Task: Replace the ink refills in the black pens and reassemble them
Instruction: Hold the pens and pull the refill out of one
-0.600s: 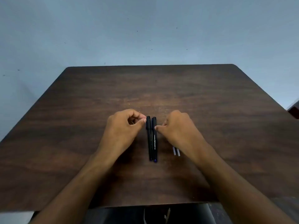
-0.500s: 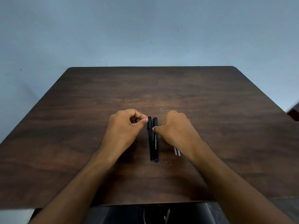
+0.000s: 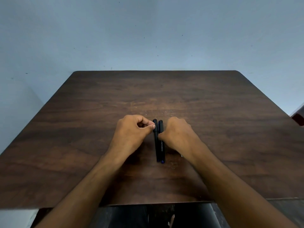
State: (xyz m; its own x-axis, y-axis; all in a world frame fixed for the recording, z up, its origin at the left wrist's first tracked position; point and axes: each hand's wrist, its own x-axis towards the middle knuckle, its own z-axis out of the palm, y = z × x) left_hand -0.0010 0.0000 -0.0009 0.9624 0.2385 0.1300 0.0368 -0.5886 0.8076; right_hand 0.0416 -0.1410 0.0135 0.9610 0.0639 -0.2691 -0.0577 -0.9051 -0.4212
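Two black pens lie side by side on the dark wooden table (image 3: 213, 112), with their blue-tipped ends toward me. The left pen (image 3: 156, 145) is plain. The right pen (image 3: 162, 148) carries white lettering. My left hand (image 3: 131, 134) is curled, and its thumb tip touches the left pen's cap from the left. My right hand (image 3: 178, 134) is closed, with a fingertip lying over the right pen just below its cap. A sliver of the white refills (image 3: 181, 155) shows at my right wrist; the rest is hidden under it.
The table's far edge meets a pale blue wall (image 3: 148, 38). A dark reddish object (image 3: 298, 118) sits past the table's right edge. The near edge of the table is just above my lap.
My right hand has slid left onto the right pen and now covers nearly all of the refills. My left hand and both pens have stayed where they were.
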